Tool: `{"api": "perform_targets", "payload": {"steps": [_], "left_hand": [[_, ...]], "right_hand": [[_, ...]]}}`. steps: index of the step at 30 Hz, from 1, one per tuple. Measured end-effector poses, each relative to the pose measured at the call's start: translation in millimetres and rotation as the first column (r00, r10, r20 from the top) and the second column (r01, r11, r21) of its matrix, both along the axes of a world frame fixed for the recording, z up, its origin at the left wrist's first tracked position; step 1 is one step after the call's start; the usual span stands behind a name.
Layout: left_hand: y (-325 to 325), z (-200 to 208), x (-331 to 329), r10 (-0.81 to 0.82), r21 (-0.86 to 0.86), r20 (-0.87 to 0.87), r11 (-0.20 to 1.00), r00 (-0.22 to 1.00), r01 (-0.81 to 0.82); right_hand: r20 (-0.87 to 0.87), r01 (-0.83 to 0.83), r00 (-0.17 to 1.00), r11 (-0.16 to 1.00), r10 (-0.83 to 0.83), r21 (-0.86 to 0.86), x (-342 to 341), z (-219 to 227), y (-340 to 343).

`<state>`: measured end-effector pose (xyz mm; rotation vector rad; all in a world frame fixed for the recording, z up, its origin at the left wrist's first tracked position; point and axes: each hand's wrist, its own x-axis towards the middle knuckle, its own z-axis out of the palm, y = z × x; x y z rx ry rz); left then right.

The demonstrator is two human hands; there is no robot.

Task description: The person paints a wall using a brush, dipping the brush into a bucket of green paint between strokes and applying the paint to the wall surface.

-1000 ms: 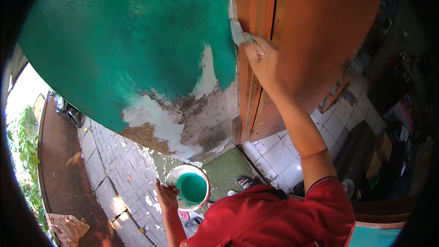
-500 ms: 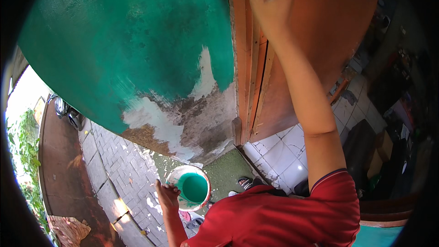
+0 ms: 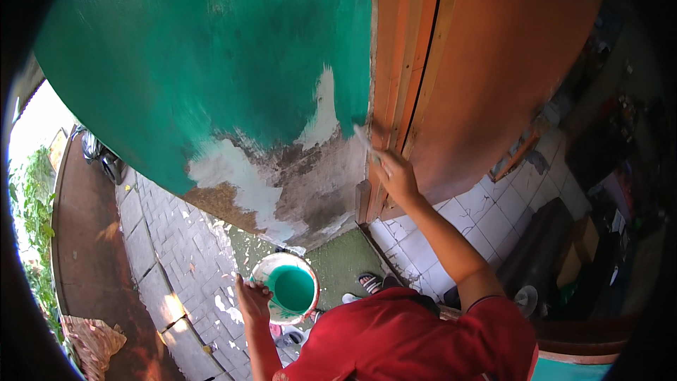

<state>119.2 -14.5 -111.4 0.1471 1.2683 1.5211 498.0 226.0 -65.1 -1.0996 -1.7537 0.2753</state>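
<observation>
In my right hand [image 3: 396, 175] is a paintbrush [image 3: 364, 139]. Its tip is at the right edge of the green-painted wall [image 3: 233, 63], beside the brown wooden door frame [image 3: 396, 63]. Below the green, the wall has a bare patch [image 3: 317, 176] of grey and whitish plaster with ragged edges. My left hand [image 3: 252, 299] is low, fingers curled, against the left side of a white bucket [image 3: 315, 293] as seen from above. Whether the fingers grip its rim or handle I cannot tell. Green paint [image 3: 294, 289] is inside the bucket.
A brown door panel [image 3: 508, 77] spans the right, with white floor tiles [image 3: 469, 229] and dark clutter beyond. Grey paving [image 3: 176, 240] spotted with white flakes runs along the left beside a low brown wall [image 3: 77, 226]. A sandalled foot [image 3: 369, 282] shows near the bucket.
My right hand has come down from the top of the door frame to the wall's lower right edge, and the brush now shows. My left hand stays beside the bucket.
</observation>
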Motion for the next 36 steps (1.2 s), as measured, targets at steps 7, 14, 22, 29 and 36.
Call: {"api": "perform_targets", "payload": {"steps": [7,14,22,29,36], "left_hand": [[2,1,3,0.011,0.001,-0.008,1.000,1.000,-0.011],[-2,0,0,0.038,-0.010,0.004,0.999,0.999,-0.038],[0,-2,-2,0.004,0.023,0.012,1.000,1.000,-0.004],[5,6,2,-0.004,0.024,-0.005,1.000,1.000,0.004],[4,7,-2,-0.005,0.024,-0.008,1.000,1.000,0.005]], "right_hand": [[0.008,-0.073,0.997,0.990,0.074,-0.120,6,-5,0],[-0.068,-0.235,0.971,0.964,0.228,-0.126,5,147,5],[-0.147,-0.038,0.984,0.928,0.099,0.371,22,287,41],[-0.339,0.176,0.940,0.799,0.037,0.575,4,363,49],[-0.171,0.211,0.977,0.645,-0.125,0.735,11,340,78]]}}
